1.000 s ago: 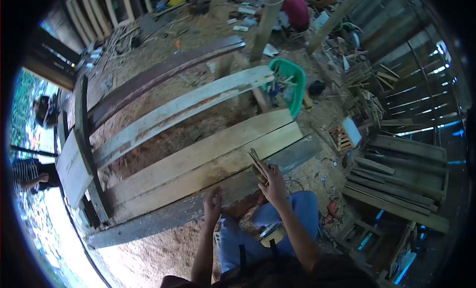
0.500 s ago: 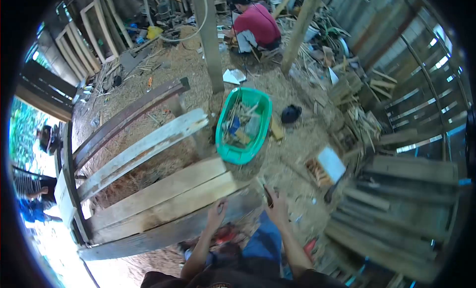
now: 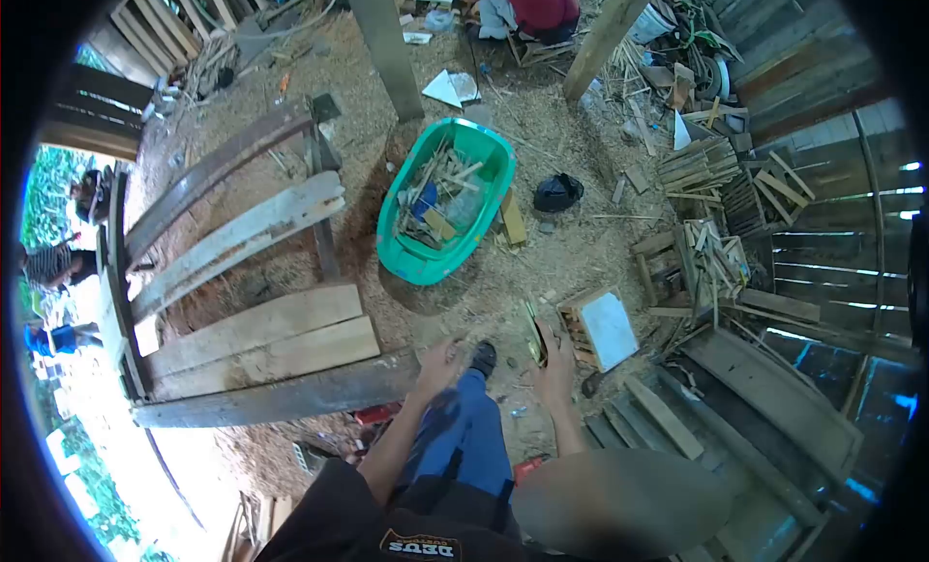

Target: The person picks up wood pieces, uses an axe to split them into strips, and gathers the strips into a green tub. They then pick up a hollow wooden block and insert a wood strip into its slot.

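Observation:
My right hand (image 3: 554, 367) is closed around a thin strip with pale and dark edges (image 3: 532, 328), which points up and away from me; its exact kind is too small to tell. Near the end of the bench, my left hand (image 3: 438, 367) hangs with its fingers curled; whatever they hold, if anything, is hidden. Two pale planks (image 3: 290, 344) lie side by side on the bench, left of that hand, behind a grey front beam (image 3: 290, 399). Ahead of both hands, a green plastic tub (image 3: 395, 257) holds wood offcuts and scraps.
A white-topped box (image 3: 610, 332) sits right of my right hand. A black object (image 3: 558, 192) lies beside the tub. Wooden posts (image 3: 384, 49) rise ahead, near a crouching person in red (image 3: 537, 3). Stacked boards (image 3: 764, 407) stand at right; sawdust covers the floor.
My view has tilted down and shifted right, showing my legs and one shoe. Both hands are now farther right of the pale planks, and the strip stays in my right hand.

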`<state>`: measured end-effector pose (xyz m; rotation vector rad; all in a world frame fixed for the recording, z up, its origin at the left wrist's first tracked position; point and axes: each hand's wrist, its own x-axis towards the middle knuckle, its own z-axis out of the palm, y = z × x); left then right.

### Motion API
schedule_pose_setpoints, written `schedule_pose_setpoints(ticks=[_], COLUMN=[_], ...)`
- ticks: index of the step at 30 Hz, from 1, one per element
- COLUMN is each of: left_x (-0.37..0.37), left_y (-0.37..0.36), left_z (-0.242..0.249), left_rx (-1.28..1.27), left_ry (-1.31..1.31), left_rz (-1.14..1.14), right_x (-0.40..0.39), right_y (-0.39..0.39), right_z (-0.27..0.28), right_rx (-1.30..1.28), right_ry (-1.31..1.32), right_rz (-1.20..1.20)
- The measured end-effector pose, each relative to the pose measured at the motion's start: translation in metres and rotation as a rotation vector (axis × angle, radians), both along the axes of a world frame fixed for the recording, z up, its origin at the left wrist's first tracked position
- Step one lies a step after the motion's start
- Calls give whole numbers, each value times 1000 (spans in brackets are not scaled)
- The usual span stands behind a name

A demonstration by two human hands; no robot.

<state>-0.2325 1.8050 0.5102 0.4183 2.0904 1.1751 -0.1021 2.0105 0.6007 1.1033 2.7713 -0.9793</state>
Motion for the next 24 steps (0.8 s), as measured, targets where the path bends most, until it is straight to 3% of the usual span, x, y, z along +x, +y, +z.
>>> schedule_pose_setpoints(ticks=[4,6,9,12,15,16,20,24], left_x=[-35,-55,-84,-109,-127,-136,-154,-166], left_y=[30,38,47,52,68,73,87,104], left_z=[0,-2,-9,-40,-103,-111,-152,-186], left_rx=[-63,86,181,161,77,58,59,32], left_ry=[0,150,128,130,121,101,143,202], left_rz=[59,134,303,384,429,419,425,471], right_x=[-36,-64,-108,-159,-197,-207,-250,-316], right_y=[26,36,49,54,66,70,85,103], right_z=[-9,-13,-15,-17,-72,-95,-176,-210], right_rx=[-60,-43,32,-149,-147,-38,-79,-219], right_ry=[59,47,26,21,36,39,-9,-33], right_rz=[39,81,184,115,176,259,274,266])
